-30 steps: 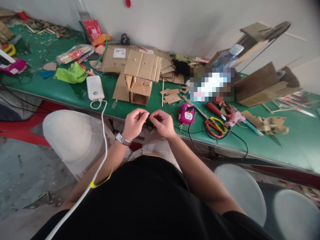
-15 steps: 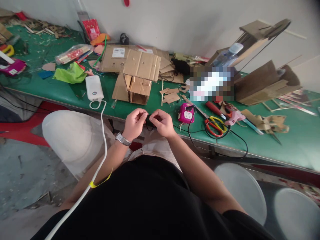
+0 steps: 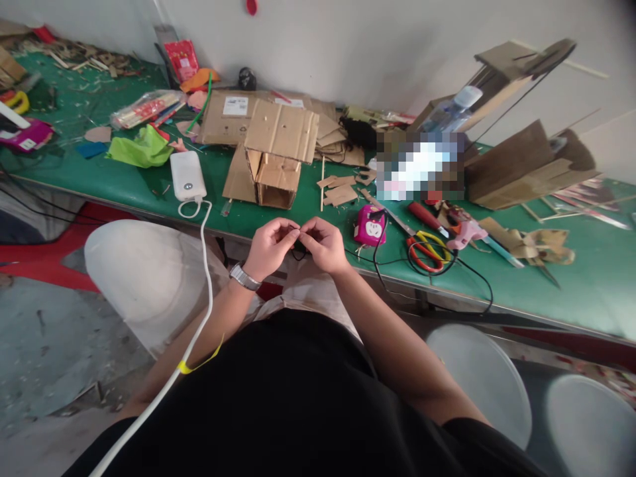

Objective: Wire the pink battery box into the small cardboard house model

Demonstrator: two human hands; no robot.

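My left hand (image 3: 271, 249) and my right hand (image 3: 324, 245) meet at the table's front edge, thumbs touching and fingers pinched. Between them is a thin black cord (image 3: 298, 254), mostly hidden by the fingers; a small loop of it hangs below. Both hands are closed on this cord. Just behind them on the table stands a small cardboard structure (image 3: 279, 173) with a flat top and an open front. To the right of my right hand sits a purple socket block (image 3: 370, 225) with a black cable plugged in.
Scissors (image 3: 422, 250), a pink glue gun (image 3: 467, 233) and cables lie on the right of the green table (image 3: 591, 285). A white power bank (image 3: 187, 176) with a white cable sits left. Taller cardboard pieces (image 3: 536, 165) stand at the right rear. Stools (image 3: 479, 377) are below.
My left hand has shifted slightly right, so the thumbs now meet. Less of the black cord shows between the fingers. The things on the table stay put.
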